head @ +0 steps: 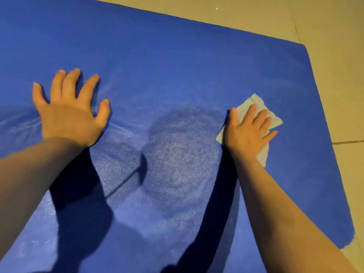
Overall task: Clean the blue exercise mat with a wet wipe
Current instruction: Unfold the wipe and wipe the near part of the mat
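The blue exercise mat (177, 62) fills most of the view, lying flat on the floor. A damp, shiny patch shows on it between my arms. My left hand (71, 113) rests flat on the mat at the left, fingers spread, holding nothing. My right hand (249, 131) presses a white wet wipe (256, 104) flat against the mat near its right edge; the wipe sticks out beyond my fingers and beside my wrist, and its middle is hidden under my palm.
Beige floor tiles (334, 36) border the mat along the top and right, with a dark grout line at the right. The mat's far right corner lies at the upper right. Shadows of my arms fall across the lower mat.
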A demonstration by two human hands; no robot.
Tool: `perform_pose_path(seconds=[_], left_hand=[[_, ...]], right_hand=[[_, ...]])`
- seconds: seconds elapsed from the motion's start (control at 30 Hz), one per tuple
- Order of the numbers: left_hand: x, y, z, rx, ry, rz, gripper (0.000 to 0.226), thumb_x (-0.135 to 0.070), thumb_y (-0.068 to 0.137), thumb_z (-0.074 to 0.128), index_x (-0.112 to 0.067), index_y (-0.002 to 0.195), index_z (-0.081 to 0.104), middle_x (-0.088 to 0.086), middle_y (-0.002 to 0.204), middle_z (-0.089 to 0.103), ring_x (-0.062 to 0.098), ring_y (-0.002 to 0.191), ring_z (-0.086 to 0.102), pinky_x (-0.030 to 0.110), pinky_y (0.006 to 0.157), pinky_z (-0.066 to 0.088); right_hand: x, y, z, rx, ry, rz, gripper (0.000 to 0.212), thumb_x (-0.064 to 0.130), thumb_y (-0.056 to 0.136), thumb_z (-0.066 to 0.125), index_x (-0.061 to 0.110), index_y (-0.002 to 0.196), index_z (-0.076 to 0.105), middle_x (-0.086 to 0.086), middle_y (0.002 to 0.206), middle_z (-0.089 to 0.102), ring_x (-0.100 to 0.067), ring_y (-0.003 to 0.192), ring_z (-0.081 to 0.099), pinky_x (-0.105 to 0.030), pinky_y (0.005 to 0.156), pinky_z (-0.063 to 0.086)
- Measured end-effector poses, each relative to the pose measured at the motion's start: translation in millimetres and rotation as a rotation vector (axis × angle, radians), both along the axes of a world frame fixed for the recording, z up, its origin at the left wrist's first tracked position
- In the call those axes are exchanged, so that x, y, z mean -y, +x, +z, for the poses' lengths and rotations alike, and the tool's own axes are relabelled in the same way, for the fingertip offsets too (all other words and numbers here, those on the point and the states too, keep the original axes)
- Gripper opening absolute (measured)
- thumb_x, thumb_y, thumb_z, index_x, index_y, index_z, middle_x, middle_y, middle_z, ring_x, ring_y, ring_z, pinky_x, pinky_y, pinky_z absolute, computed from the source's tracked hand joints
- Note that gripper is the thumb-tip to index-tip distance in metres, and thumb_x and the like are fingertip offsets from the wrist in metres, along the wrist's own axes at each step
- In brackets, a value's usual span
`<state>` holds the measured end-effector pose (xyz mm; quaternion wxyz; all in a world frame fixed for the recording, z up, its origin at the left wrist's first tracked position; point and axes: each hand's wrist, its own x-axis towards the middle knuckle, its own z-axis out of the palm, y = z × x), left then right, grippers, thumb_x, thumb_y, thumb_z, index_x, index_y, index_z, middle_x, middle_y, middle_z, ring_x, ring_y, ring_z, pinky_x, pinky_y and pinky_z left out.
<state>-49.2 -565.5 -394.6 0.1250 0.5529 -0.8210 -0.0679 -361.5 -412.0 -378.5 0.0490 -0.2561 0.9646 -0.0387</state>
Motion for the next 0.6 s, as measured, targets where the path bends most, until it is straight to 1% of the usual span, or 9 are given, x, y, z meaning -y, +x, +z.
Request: perform_pose_path(seconds=[0.1,0.17,0.27,0.33,0.37,0.43,0.5,0.53,0.6], left_hand=[[-3,0,0,0.016,0.011,-0.007,0.060,-0.051,0.095,0.032,-0.020,0.145,0.041,0.011,0.152,0.032,0.033,0.146,0.020,0.070,0.112,0.009],[-4,0,5,0.045,0.039,-0.016,0.062,-0.050,0.096,0.029,-0.019,0.149,0.037,0.013,0.155,0.029,0.034,0.147,0.017,0.069,0.113,0.006],[-16,-3,16,0.054,0.114,0.021,0.055,-0.040,0.104,0.032,-0.015,0.153,0.032,0.014,0.160,0.024,0.036,0.149,0.014,0.064,0.117,0.006],[-46,-2,20,0.014,0.178,0.075,0.052,-0.035,0.106,0.034,-0.014,0.153,0.032,0.014,0.161,0.023,0.034,0.150,0.013,0.061,0.118,0.005],[-71,2,18,-0.004,0.177,0.072,0.051,-0.036,0.106,0.034,-0.014,0.152,0.035,0.014,0.160,0.025,0.034,0.150,0.016,0.060,0.117,0.006],[-128,21,15,-0.020,0.117,-0.010,0.052,-0.039,0.103,0.033,-0.015,0.147,0.045,0.015,0.156,0.035,0.034,0.147,0.026,0.061,0.115,0.010],[-178,51,15,-0.007,0.098,-0.057,0.055,-0.042,0.101,0.032,-0.015,0.145,0.049,0.016,0.153,0.040,0.035,0.145,0.031,0.062,0.113,0.013],[-198,66,15,0.015,0.102,-0.055,0.056,-0.043,0.100,0.031,-0.016,0.145,0.049,0.016,0.153,0.041,0.035,0.144,0.032,0.063,0.113,0.014],[-225,88,20,0.057,0.093,-0.018,0.056,-0.044,0.100,0.031,-0.016,0.146,0.049,0.017,0.152,0.041,0.036,0.143,0.033,0.065,0.110,0.017]], right_hand=[[-11,90,-9,-0.020,-0.123,0.278,0.078,0.066,0.093,0.022,0.016,0.153,0.031,-0.017,0.160,0.023,-0.037,0.148,0.017,-0.054,0.117,0.000],[-33,146,-10,-0.008,-0.194,0.466,0.073,0.062,0.095,0.029,0.016,0.150,0.040,-0.017,0.156,0.032,-0.038,0.146,0.024,-0.055,0.118,0.006],[-82,200,-6,0.011,-0.171,0.702,0.068,0.060,0.097,0.032,0.018,0.150,0.040,-0.014,0.158,0.030,-0.036,0.148,0.022,-0.057,0.119,0.010],[-115,213,-2,0.022,-0.123,0.837,0.071,0.064,0.096,0.027,0.021,0.151,0.037,-0.010,0.160,0.027,-0.033,0.149,0.019,-0.059,0.118,0.008],[-127,213,-2,0.024,-0.122,0.887,0.072,0.067,0.096,0.024,0.022,0.151,0.038,-0.008,0.160,0.027,-0.031,0.149,0.019,-0.059,0.118,0.008],[-141,204,0,0.049,-0.143,0.927,0.070,0.066,0.098,0.019,0.025,0.150,0.040,-0.005,0.159,0.029,-0.027,0.149,0.020,-0.059,0.118,0.008],[-153,191,1,0.057,-0.119,0.888,0.063,0.059,0.102,0.015,0.026,0.150,0.040,-0.003,0.159,0.030,-0.025,0.148,0.024,-0.059,0.117,0.008],[-162,183,2,0.053,-0.090,0.830,0.061,0.056,0.103,0.014,0.027,0.150,0.039,-0.003,0.159,0.030,-0.025,0.148,0.024,-0.058,0.117,0.006],[-179,162,5,0.075,-0.041,0.630,0.059,0.053,0.102,0.012,0.028,0.152,0.032,-0.003,0.160,0.026,-0.024,0.148,0.022,-0.056,0.117,0.002]])
